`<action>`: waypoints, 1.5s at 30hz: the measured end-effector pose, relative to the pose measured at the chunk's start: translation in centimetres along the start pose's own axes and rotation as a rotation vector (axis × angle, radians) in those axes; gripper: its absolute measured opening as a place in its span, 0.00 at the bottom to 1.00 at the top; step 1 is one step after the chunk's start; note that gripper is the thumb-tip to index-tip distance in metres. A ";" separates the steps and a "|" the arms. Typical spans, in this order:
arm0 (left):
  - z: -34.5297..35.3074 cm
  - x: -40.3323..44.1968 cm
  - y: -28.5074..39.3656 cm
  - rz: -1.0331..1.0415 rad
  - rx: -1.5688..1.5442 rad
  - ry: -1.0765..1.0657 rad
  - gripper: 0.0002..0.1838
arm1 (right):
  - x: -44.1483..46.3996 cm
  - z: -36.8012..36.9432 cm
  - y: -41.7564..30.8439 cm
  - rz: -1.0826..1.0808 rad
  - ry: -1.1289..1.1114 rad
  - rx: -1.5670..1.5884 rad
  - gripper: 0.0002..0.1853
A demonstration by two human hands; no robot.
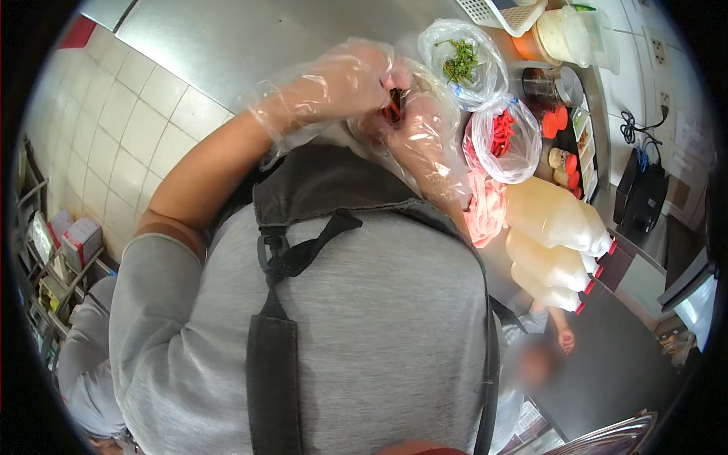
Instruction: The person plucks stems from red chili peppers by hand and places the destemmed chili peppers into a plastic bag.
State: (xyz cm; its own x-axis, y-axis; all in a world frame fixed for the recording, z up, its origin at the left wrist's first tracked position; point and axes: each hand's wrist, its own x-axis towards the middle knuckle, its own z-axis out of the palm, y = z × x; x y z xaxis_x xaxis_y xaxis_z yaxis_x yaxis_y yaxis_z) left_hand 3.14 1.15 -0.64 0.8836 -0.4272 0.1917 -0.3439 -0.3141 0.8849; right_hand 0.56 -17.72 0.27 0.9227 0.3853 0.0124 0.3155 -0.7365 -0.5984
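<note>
Both hands wear clear plastic gloves and meet above the near edge of the steel counter (205,42). My left hand (356,76) has its fingers closed at a small dark and red item (393,106), too small to identify. On the item's other side, my right hand (425,136) curls its fingers around it. Just right of my hands are an open plastic bag of cut green vegetables (459,64) and another with bright red strips (503,133). A pink cloth (486,208) lies below the red strips.
Several large bottles of pale liquid (557,216) lie to the right. A white basket (493,14), a clear tub (561,34) and a dark jar (550,85) stand at the upper right. Another person's hand (566,340) shows lower right; a rack (64,292) stands left.
</note>
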 end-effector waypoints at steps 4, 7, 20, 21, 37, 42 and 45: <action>-0.1 -0.6 0.5 -0.023 0.397 -0.191 0.14 | 0.1 0.8 0.8 0.013 -0.013 -0.226 0.35; -0.4 -1.1 -0.1 0.025 0.544 -0.123 0.12 | -0.6 0.8 1.4 0.089 -0.081 -0.206 0.33; -0.6 -1.4 -1.0 -0.010 0.505 -0.167 0.14 | -1.8 -4.0 -0.2 0.494 -0.124 0.300 0.27; -0.6 -1.4 -1.2 -0.013 0.498 -0.182 0.15 | -2.0 -3.8 0.3 0.349 -0.066 0.290 0.27; -3.4 -0.7 1.3 -0.195 0.164 0.024 0.10 | -2.9 -5.2 0.8 0.331 -0.077 0.270 0.24; -3.7 -0.9 1.9 -0.207 0.184 -0.009 0.11 | -1.4 0.2 2.3 0.241 -0.017 0.050 0.17; -3.4 -1.1 1.2 -0.219 0.184 -0.019 0.11 | -1.5 0.4 2.7 0.246 -0.078 0.064 0.17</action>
State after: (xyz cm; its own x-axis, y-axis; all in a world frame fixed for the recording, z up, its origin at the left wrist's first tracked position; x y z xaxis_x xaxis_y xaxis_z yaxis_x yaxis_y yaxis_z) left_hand 2.79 4.15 1.70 0.9376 -0.3476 -0.0050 -0.1989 -0.5482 0.8124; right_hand -0.08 -20.00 -1.70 0.9493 0.2426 -0.1998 0.0671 -0.7777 -0.6251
